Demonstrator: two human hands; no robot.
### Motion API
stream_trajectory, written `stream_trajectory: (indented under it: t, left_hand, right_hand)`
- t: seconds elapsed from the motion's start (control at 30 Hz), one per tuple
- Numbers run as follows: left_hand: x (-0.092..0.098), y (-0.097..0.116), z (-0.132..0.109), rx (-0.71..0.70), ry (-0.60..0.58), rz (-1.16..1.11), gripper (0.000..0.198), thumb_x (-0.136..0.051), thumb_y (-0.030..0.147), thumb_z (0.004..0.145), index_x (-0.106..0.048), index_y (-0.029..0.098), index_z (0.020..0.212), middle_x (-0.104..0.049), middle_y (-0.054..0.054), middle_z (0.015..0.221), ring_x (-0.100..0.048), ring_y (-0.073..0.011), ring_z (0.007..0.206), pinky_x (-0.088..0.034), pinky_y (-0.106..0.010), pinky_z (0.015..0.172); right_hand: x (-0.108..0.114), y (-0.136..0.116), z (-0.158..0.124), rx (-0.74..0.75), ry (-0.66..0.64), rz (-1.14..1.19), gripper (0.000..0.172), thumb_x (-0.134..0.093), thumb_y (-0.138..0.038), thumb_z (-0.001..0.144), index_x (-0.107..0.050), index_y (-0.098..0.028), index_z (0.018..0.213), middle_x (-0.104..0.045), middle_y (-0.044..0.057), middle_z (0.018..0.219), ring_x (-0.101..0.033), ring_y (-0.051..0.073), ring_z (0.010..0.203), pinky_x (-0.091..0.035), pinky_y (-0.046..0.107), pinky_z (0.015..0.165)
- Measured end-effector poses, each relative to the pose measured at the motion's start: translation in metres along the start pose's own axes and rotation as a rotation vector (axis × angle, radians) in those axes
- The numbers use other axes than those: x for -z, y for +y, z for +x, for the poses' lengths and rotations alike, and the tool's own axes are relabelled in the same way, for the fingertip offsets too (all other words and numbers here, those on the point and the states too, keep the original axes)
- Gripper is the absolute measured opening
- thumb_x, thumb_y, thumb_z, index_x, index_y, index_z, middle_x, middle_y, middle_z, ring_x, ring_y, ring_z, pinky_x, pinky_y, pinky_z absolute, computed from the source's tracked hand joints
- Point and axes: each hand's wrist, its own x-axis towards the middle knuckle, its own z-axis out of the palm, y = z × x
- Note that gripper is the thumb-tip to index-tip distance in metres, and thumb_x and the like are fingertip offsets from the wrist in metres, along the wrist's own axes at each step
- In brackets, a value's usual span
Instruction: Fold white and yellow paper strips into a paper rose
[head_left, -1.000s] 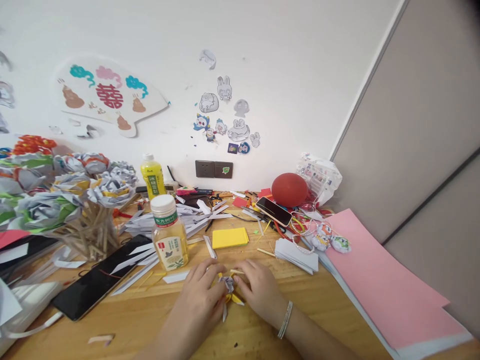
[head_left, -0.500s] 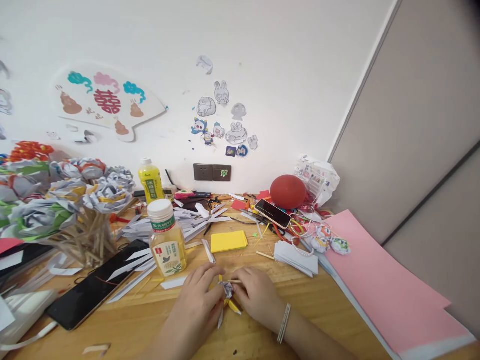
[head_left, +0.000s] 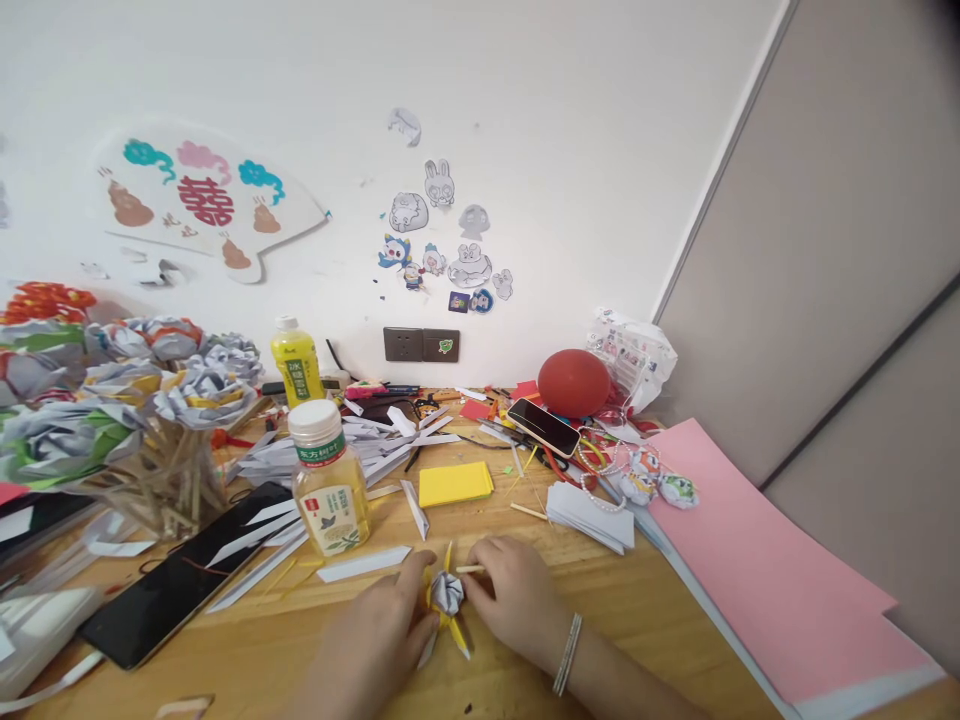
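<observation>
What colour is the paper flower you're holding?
The paper flower is grey-white printed paper with yellow strips around it; the head view shows it best.

This looks like a craft corner in a home: the wooden tabletop is strewn with white paper strips, a yellow paper stack, pink paper sheets and a bunch of paper flowers on sticks. A small paper flower is pinched between the left hand and the right hand. The white wall carries cartoon stickers, a fan-shaped decoration and a wall socket, while a tea bottle, a smartphone and a red balloon sit among the scraps.
</observation>
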Motion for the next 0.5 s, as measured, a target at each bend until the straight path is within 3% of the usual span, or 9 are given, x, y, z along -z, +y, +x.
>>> stream_trajectory:
  t: [0.13, 0.27, 0.37, 0.5]
  left_hand:
    - [-0.002, 0.002, -0.002, -0.074, 0.055, -0.049, 0.044, -0.047, 0.015, 0.074, -0.043, 0.02, 0.118, -0.068, -0.005, 0.077, -0.067, -0.0209, 0.071, -0.048, -0.026, 0.057]
    - [0.006, 0.006, -0.001, -0.114, 0.07, -0.111, 0.048, -0.053, 0.012, 0.066, -0.05, 0.02, 0.113, -0.068, -0.007, 0.088, -0.066, -0.0229, 0.078, -0.051, -0.03, 0.066]
    - [0.008, 0.007, 0.002, -0.104, 0.028, -0.163, 0.04, -0.054, 0.009, 0.064, -0.057, 0.021, 0.102, -0.067, -0.007, 0.095, -0.063, -0.0237, 0.089, -0.049, -0.033, 0.075]
    - [0.005, 0.005, 0.005, -0.063, -0.032, -0.195, 0.025, -0.054, 0.011, 0.07, -0.058, 0.021, 0.093, -0.067, -0.005, 0.092, -0.062, -0.0223, 0.089, -0.047, -0.032, 0.076]
  right_hand:
    - [0.001, -0.004, -0.002, -0.014, -0.011, 0.012, 0.006, -0.054, -0.02, 0.081, -0.054, -0.019, 0.075, -0.062, 0.001, 0.075, -0.056, 0.016, 0.071, -0.033, 0.025, 0.06]
    - [0.001, -0.005, -0.002, -0.023, -0.005, 0.023, 0.003, -0.054, -0.019, 0.08, -0.055, -0.019, 0.076, -0.063, 0.002, 0.077, -0.056, 0.017, 0.072, -0.032, 0.025, 0.061]
    - [0.0, -0.006, -0.003, -0.042, -0.011, 0.019, 0.003, -0.054, -0.019, 0.079, -0.056, -0.019, 0.076, -0.063, 0.002, 0.076, -0.056, 0.018, 0.072, -0.031, 0.026, 0.06]
    - [-0.002, -0.008, -0.004, -0.049, -0.015, 0.02, 0.003, -0.054, -0.019, 0.077, -0.056, -0.019, 0.075, -0.062, 0.002, 0.075, -0.055, 0.017, 0.071, -0.03, 0.026, 0.058]
